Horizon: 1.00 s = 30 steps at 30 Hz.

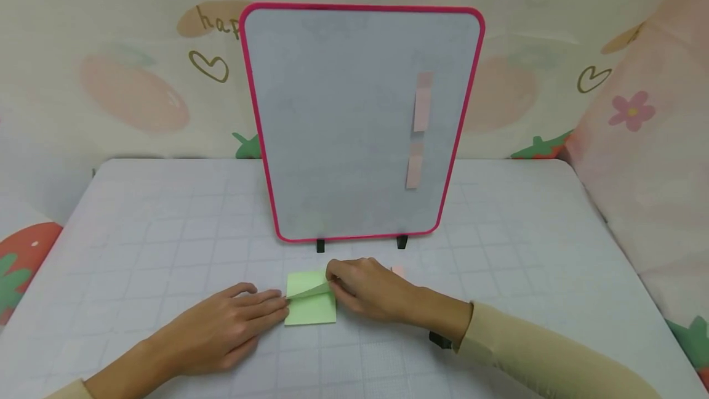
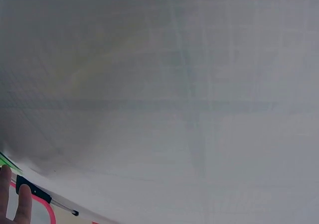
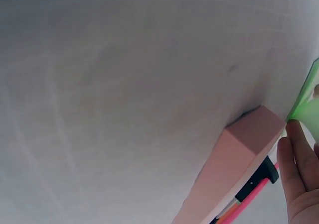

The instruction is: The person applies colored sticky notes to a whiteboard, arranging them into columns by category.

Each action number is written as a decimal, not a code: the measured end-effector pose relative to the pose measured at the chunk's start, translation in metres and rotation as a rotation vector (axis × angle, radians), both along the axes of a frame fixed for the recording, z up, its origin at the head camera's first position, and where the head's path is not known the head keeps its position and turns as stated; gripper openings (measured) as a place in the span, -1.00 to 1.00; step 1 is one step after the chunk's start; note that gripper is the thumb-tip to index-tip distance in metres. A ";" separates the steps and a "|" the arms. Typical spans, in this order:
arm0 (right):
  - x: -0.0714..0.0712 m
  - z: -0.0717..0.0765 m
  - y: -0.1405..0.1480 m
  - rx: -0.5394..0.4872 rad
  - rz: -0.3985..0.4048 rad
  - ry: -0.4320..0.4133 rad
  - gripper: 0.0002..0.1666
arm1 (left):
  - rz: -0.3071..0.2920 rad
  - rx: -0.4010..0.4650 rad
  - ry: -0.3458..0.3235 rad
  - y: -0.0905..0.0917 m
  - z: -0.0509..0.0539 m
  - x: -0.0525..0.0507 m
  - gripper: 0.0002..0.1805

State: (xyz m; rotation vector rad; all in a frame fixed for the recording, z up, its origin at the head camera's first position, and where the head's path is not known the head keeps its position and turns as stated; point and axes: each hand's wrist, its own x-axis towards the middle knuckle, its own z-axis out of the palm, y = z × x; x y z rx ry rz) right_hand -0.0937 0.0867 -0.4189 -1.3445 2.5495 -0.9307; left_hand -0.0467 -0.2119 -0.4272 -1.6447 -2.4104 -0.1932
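A green sticky-note pad (image 1: pixel 311 311) lies on the table before the whiteboard, its top sheet partly lifted. The right hand (image 1: pixel 368 291) pinches that sheet at its right side between thumb and finger. At the pad's left edge rest the fingertips of the left hand (image 1: pixel 229 328), fingers fairly straight. The right wrist view has the right hand (image 3: pixel 301 171) beside the green pad (image 3: pixel 305 87), with a pink block-like pad (image 3: pixel 224 167) near it. Only fingers of the left hand (image 2: pixel 15 199) show in the left wrist view, by a sliver of green (image 2: pixel 7 162).
A whiteboard (image 1: pixel 354 122) with a pink frame stands on black feet behind the pad, bearing two pink paper strips (image 1: pixel 422 106). A bit of pink (image 1: pixel 397 271) shows behind the right hand. A dark object (image 1: pixel 440 340) lies partly under the right forearm.
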 end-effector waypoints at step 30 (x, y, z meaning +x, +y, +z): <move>-0.011 0.016 0.000 -0.047 -0.052 0.052 -0.91 | 0.057 -0.043 -0.016 0.009 0.003 0.000 -0.43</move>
